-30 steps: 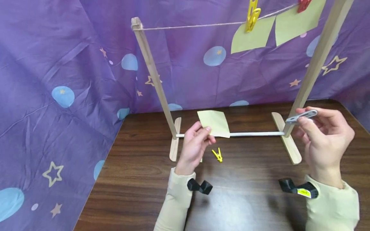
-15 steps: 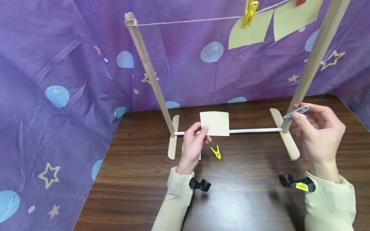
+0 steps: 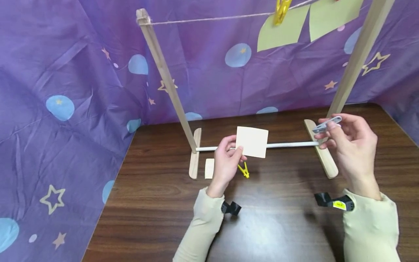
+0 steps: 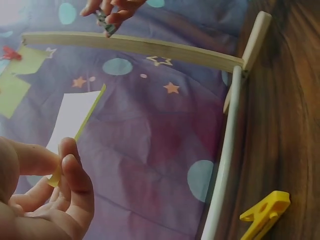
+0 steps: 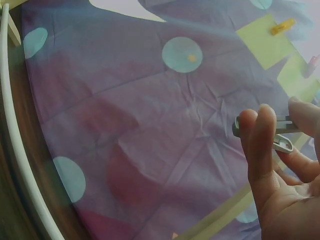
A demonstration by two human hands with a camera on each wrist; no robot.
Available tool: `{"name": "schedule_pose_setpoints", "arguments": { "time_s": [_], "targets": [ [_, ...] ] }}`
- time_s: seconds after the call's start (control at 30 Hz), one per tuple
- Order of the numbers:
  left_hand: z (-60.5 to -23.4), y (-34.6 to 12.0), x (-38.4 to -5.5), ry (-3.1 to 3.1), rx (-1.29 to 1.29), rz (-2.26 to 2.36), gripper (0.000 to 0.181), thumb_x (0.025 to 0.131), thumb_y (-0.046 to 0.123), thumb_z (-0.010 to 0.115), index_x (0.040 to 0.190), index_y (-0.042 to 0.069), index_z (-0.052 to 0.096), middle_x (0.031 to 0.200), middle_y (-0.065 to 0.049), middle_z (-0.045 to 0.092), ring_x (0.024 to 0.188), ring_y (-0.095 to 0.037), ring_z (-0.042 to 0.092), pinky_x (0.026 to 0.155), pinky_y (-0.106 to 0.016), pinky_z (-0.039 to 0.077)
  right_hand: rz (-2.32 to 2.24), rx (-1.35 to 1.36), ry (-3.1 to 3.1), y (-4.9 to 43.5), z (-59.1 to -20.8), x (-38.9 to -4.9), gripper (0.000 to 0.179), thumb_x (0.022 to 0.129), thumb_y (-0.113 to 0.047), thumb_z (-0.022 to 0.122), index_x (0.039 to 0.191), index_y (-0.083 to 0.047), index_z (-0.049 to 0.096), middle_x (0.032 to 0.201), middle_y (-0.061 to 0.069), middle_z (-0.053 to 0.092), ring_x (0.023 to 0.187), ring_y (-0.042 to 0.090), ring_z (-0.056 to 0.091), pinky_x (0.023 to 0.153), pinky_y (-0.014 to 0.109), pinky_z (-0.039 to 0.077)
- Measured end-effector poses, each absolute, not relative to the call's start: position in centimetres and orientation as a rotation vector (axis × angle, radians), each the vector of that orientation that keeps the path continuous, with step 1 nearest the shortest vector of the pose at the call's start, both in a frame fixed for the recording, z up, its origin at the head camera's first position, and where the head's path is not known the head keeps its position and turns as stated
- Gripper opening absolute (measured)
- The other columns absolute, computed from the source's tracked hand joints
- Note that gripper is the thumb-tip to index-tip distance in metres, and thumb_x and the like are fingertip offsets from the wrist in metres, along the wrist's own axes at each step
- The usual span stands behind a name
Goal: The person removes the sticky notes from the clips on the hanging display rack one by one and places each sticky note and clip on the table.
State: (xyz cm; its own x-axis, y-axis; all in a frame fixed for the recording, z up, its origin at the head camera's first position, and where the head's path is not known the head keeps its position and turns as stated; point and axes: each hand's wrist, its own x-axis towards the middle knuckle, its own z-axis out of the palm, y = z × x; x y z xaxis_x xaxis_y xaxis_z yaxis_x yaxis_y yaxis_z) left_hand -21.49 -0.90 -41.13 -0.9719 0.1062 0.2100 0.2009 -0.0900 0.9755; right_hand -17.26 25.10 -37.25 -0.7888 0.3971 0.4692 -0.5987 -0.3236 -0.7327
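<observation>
My left hand (image 3: pixel 226 162) pinches a small square pale-yellow paper note (image 3: pixel 252 142) by its lower left corner, above the rack's white bottom rod (image 3: pixel 291 145). In the left wrist view the note (image 4: pixel 75 117) appears nearly edge-on between thumb and fingers. Off to the right, my right hand (image 3: pixel 355 153) holds a grey clothespin (image 3: pixel 327 124) between thumb and fingers, before the right post. Fingers partly cover that clothespin (image 5: pixel 284 144) in the right wrist view. A yellow clothespin (image 3: pixel 244 171) lies on the table just below my left hand.
A string (image 3: pixel 209 18) runs between the wooden left post (image 3: pixel 167 78) and right post (image 3: pixel 360 58). Two notes hang there, one under a yellow clothespin (image 3: pixel 281 12); a red clothespin (image 4: pixel 11 53) clips the other. A pale paper piece (image 3: pixel 209 168) lies near the left foot.
My left hand has shifted slightly right, and its note has turned to a paler face. My right hand has come left with the grey clothespin. The paper piece by the left foot is now more exposed.
</observation>
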Motion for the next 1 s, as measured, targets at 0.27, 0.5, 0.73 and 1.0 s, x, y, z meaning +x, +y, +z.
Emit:
{"name": "schedule_pose_setpoints", "arguments": {
  "time_s": [0.27,0.5,0.73,1.0],
  "targets": [
    [-41.9,-0.2,-21.3,-2.048,-0.477,-2.211,0.045,0.090,-0.010,0.055,0.132,-0.002,0.043,0.090,-0.033,0.059,0.064,-0.052,0.061,0.057,-0.040,0.057,2.176,0.283,-1.308,25.2,-37.7,-17.5,0.021,0.084,0.018,0.059,0.105,0.015,0.055,0.086,0.020,0.073,0.058,0.024,0.069,0.041,0.025,0.051],
    [-42.3,0.3,-21.0,-2.123,-0.459,-2.119,0.022,0.092,-0.005,0.056,0.113,0.000,0.057,0.094,-0.025,0.061,0.067,-0.046,0.066,0.053,-0.018,0.050,2.186,0.415,-1.360,25.4,-38.1,-17.7,0.036,0.078,0.031,0.053,0.111,0.016,0.055,0.091,0.019,0.073,0.068,0.021,0.072,0.051,0.026,0.056],
    [-42.7,0.7,-20.8,-2.270,-0.428,-1.968,0.022,0.090,0.001,0.061,0.111,0.006,0.067,0.084,-0.017,0.069,0.057,-0.014,0.066,0.045,-0.017,0.044,2.151,0.399,-1.408,25.5,-38.4,-17.8,0.039,0.076,0.031,0.055,0.112,0.016,0.056,0.092,0.017,0.074,0.069,0.021,0.072,0.052,0.026,0.056],
    [-43.1,1.2,-20.6,-2.394,-0.444,-1.844,0.025,0.088,0.008,0.067,0.113,0.010,0.069,0.083,-0.014,0.072,0.061,-0.029,0.069,0.048,-0.015,0.045,2.101,0.351,-1.473,25.8,-38.6,-17.9,0.038,0.077,0.029,0.058,0.111,0.014,0.058,0.093,0.014,0.074,0.069,0.017,0.072,0.051,0.024,0.055]
  ]
}}
